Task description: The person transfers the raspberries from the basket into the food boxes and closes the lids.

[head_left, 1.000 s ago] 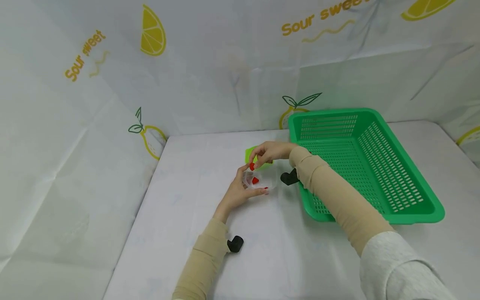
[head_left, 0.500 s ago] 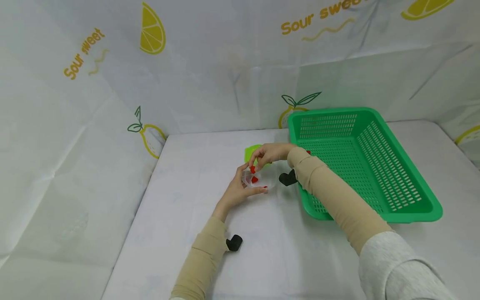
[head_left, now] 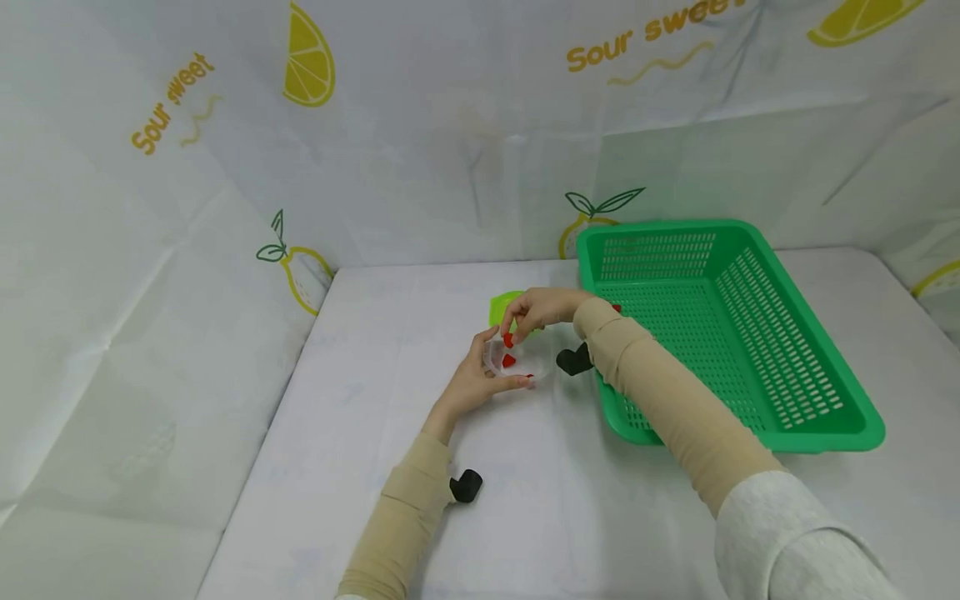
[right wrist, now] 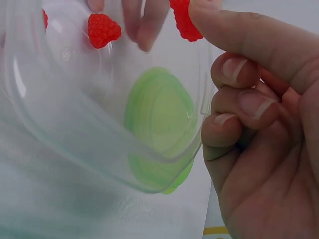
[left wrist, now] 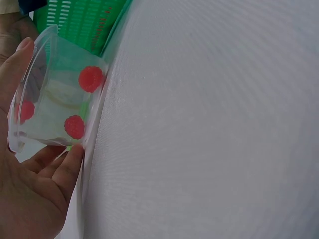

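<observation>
My left hand [head_left: 467,388] grips a clear plastic container [head_left: 534,362] on the white table, thumb on the near side and fingers on the far side. Two red raspberries lie at its bottom in the left wrist view, one raspberry [left wrist: 90,78] by the far corner and another raspberry [left wrist: 75,127] near my fingertips. Over the container's rim, my right hand [head_left: 546,306] pinches a third raspberry [right wrist: 187,21] between thumb and index finger. Its other fingers [right wrist: 239,102] are curled into the palm. Behind the container is a light green lid [head_left: 502,307], partly covered by my right hand.
To the right stands a large green slotted basket [head_left: 817,333], close to my right wrist. A bit of red [head_left: 617,308] shows inside it past my right sleeve. A white curtain [head_left: 420,167] printed with lemons hangs along the table's back and left edges.
My right hand has lowered the pinched raspberry slightly toward the container. The left hand keeps its grip, and the container stays about where it was.
</observation>
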Action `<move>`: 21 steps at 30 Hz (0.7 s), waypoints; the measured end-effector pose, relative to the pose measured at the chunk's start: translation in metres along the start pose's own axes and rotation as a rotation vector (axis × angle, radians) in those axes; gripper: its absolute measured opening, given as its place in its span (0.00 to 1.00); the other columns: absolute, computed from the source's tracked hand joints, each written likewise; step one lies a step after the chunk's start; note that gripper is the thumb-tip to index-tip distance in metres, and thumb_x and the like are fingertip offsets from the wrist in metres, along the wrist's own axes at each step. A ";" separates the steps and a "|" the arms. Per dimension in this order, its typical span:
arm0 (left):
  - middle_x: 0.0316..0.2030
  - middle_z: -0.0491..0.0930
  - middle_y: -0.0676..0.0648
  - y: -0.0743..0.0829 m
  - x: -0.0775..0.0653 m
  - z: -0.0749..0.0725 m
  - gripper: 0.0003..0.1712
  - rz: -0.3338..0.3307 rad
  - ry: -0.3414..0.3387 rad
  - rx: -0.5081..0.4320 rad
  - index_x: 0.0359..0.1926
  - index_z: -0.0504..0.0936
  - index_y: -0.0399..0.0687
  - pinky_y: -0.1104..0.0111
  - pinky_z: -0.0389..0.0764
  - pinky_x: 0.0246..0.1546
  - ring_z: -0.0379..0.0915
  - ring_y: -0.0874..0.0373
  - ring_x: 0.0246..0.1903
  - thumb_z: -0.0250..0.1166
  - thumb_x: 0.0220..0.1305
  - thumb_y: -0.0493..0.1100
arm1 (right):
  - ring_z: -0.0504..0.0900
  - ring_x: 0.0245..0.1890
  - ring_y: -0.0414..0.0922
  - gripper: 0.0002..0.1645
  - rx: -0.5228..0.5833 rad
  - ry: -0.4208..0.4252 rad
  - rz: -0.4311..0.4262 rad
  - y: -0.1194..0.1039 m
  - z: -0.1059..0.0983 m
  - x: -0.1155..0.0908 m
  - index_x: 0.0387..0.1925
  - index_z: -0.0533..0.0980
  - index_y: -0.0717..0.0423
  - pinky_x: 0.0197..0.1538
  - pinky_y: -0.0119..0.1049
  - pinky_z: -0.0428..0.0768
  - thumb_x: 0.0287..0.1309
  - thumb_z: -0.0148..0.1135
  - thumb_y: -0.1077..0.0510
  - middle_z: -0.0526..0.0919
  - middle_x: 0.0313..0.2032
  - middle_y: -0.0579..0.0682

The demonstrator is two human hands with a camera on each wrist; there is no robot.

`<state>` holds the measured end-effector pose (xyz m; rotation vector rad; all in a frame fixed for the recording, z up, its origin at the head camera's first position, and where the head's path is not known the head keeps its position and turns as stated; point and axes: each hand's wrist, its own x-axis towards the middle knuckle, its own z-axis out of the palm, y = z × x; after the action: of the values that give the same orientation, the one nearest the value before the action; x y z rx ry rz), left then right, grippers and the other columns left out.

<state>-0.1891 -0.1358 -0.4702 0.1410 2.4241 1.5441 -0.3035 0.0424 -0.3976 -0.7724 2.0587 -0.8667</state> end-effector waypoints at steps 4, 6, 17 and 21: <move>0.68 0.56 0.53 0.000 -0.001 0.000 0.58 0.010 0.003 -0.005 0.68 0.48 0.71 0.62 0.70 0.49 0.65 0.53 0.52 0.75 0.40 0.60 | 0.60 0.20 0.39 0.15 -0.001 0.006 -0.002 -0.001 0.002 0.000 0.44 0.79 0.58 0.28 0.30 0.60 0.52 0.63 0.62 0.69 0.18 0.45; 0.67 0.58 0.53 0.000 -0.001 0.000 0.57 0.012 0.002 -0.004 0.68 0.49 0.71 0.63 0.69 0.47 0.64 0.54 0.51 0.75 0.41 0.60 | 0.60 0.20 0.39 0.14 -0.001 0.012 0.002 0.000 0.002 0.000 0.43 0.80 0.56 0.28 0.30 0.60 0.52 0.63 0.62 0.69 0.18 0.44; 0.67 0.59 0.51 0.000 0.000 0.002 0.55 0.005 -0.018 -0.005 0.69 0.47 0.72 0.59 0.70 0.51 0.68 0.53 0.51 0.72 0.45 0.61 | 0.60 0.19 0.39 0.14 -0.017 0.027 0.019 0.001 0.003 0.000 0.42 0.80 0.54 0.26 0.29 0.59 0.51 0.63 0.62 0.69 0.17 0.41; 0.67 0.58 0.52 -0.001 0.000 0.002 0.54 0.001 -0.020 -0.040 0.69 0.47 0.73 0.55 0.67 0.57 0.64 0.52 0.59 0.71 0.46 0.61 | 0.60 0.20 0.39 0.14 -0.030 0.026 0.019 0.000 0.003 0.000 0.42 0.80 0.55 0.26 0.30 0.59 0.51 0.63 0.62 0.69 0.17 0.41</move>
<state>-0.1882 -0.1344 -0.4716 0.1499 2.3763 1.5835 -0.3007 0.0416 -0.3993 -0.7597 2.1026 -0.8412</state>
